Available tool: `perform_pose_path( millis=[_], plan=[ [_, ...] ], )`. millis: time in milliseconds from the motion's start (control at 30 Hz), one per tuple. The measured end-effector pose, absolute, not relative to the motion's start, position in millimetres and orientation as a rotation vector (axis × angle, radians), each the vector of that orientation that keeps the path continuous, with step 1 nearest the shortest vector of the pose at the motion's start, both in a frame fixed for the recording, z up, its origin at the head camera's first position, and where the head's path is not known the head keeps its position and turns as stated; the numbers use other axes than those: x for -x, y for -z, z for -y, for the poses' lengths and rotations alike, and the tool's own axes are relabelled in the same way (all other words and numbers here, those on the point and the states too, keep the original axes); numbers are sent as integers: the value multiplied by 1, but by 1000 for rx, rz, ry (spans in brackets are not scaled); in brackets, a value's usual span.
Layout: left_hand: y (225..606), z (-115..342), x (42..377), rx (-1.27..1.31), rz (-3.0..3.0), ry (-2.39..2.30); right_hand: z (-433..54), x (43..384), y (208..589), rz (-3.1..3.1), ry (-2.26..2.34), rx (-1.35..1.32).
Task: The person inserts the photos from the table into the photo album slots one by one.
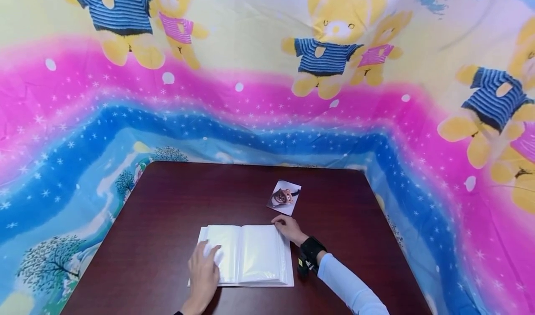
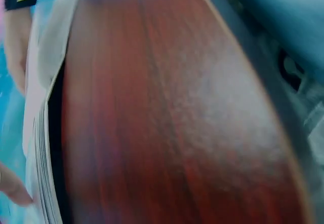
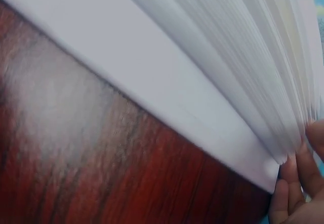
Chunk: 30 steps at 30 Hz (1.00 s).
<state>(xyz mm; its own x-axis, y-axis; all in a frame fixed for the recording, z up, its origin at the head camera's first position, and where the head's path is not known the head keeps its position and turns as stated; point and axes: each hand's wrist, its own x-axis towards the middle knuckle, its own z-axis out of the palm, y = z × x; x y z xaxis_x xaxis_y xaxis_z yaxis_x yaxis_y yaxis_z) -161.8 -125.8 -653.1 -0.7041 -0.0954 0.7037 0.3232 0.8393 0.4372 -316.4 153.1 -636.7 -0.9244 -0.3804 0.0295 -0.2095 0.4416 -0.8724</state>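
A photo album [image 1: 259, 254] with white covers and clear-sleeved pages lies open on the table. My left hand [image 1: 203, 271] rests on its left page with the fingers spread and relaxed; one fingertip [image 2: 12, 186] shows at the page edges in the left wrist view. My right hand [image 1: 289, 229] is at the upper right corner of the album. In the right wrist view, the thumb and fingers [image 3: 296, 183] pinch the corner of the fanned pages [image 3: 243, 57], above the white cover [image 3: 152, 77]. How many pages it holds cannot be told.
A photo print [image 1: 284, 197] of a cat in an animal-shaped hat lies beyond the album, just past my right hand. The dark red wooden table [image 1: 167, 203] is enclosed by a printed curtain [image 1: 259, 92] with teddy bears. A black strap [image 1: 312, 250] circles my right wrist.
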Motion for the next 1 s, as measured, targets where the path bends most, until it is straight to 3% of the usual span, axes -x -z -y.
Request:
perform_pose_path(
  millis=[100, 300, 600, 1000],
  plan=[
    [656, 116, 166, 450, 2268, 705, -147, 316, 636, -2639, 1465, 422],
    [658, 93, 162, 850, 2353, 686, -137, 326, 632, -2915, 1322, -46],
    [659, 76, 157, 894, 2398, 645, -138, 353, 632, -2887, 1078, -548],
    [656, 83, 161, 877, 2382, 612, -126, 370, 633, -2816, 1119, -804]
  ],
)
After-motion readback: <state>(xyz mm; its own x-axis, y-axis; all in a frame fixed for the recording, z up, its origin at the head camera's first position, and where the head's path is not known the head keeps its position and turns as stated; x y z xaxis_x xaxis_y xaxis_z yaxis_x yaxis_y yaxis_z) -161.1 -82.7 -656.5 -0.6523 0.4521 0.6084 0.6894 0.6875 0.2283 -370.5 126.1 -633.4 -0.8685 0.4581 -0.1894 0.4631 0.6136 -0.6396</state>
